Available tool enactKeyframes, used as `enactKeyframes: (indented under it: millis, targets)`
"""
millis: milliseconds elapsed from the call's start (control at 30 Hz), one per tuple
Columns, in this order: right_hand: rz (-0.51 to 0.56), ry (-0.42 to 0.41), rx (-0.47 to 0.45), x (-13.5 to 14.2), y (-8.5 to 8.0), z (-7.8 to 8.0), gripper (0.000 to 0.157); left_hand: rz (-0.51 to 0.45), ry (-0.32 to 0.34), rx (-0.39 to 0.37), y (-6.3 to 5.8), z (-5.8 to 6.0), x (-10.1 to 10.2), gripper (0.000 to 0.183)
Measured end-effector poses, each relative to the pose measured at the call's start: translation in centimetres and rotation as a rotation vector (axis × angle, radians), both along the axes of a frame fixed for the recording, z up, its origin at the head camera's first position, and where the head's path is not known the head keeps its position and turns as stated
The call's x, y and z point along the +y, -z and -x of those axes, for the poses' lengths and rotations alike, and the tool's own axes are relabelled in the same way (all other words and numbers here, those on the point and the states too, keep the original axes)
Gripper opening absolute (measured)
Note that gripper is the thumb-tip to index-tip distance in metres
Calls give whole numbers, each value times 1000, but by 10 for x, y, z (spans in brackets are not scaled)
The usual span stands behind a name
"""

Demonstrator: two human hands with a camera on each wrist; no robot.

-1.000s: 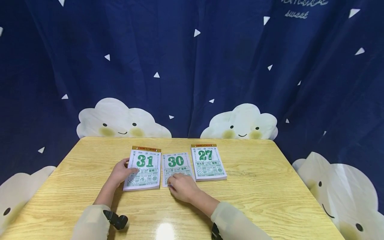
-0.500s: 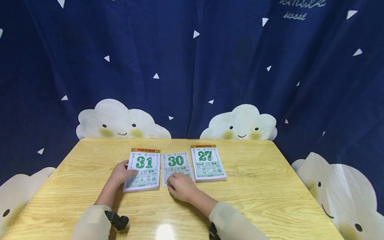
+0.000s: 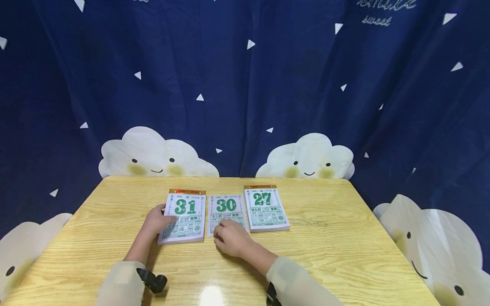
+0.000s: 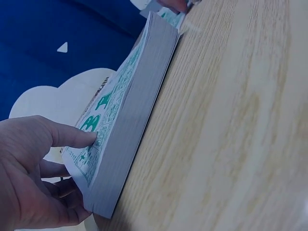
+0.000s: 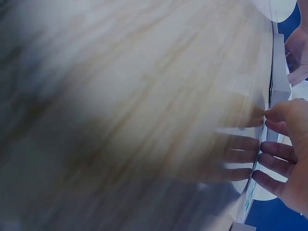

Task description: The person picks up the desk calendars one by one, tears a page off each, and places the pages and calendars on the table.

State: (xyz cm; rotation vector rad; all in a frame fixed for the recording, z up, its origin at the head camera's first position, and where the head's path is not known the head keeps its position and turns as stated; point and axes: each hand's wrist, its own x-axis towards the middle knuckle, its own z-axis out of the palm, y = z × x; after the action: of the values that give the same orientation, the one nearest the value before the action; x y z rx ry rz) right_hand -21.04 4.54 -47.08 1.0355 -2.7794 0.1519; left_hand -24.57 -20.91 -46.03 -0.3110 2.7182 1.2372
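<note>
My left hand (image 3: pixel 156 221) holds the left side of a thick tear-off calendar (image 3: pixel 183 229) with a green 31. In the left wrist view the thumb (image 4: pixel 77 138) lies on its top page, and the other fingers are at the side of the block. A thin sheet (image 3: pixel 226 205) with a green 30 lies flat just to the right of that calendar. On the sheet's lower part rests my right hand (image 3: pixel 233 239), fingertips down. The right wrist view shows its fingers (image 5: pixel 278 153) bent slightly, touching the surface. The hand covers the sheet's lower right part.
A second tear-off calendar (image 3: pixel 264 208) with a green 27 lies right of the sheet. All lie on a wooden table (image 3: pixel 329 255). Behind the table hangs a dark blue curtain (image 3: pixel 191 63) with clouds. Small black cameras (image 3: pixel 153 280) are strapped at the wrists.
Both hands keep their places on the calendar and the sheet. The head view shifts only very slightly, and the loose sheet turns a little straighter.
</note>
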Motion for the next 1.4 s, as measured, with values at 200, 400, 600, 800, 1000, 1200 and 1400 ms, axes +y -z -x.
enactKeyframes:
  millis: [200, 400, 600, 800, 1000, 1200, 1400]
  targets:
    - [10, -9, -13, 0, 1, 2, 11, -19, -29, -4, -1, -1, 2, 71]
    - [19, 1, -44, 0, 1, 4, 10, -25, -26, 31, -2, -4, 3, 69]
    - [24, -13, -25, 2, 3, 5, 9, -27, -27, 26, -2, -5, 5, 69]
    - [23, -16, -12, 4, 3, 6, 10, 0, -29, 14, -3, -5, 5, 69]
    - [34, -13, 15, 7, 0, 6, 12, 41, -16, 26, -5, -5, 4, 68]
    - [17, 17, -2, 12, -7, 9, 18, 31, -14, 56, -5, -5, 4, 71]
    - [6, 49, -14, 19, -13, 11, 21, 82, -16, 112, -6, -5, 8, 72]
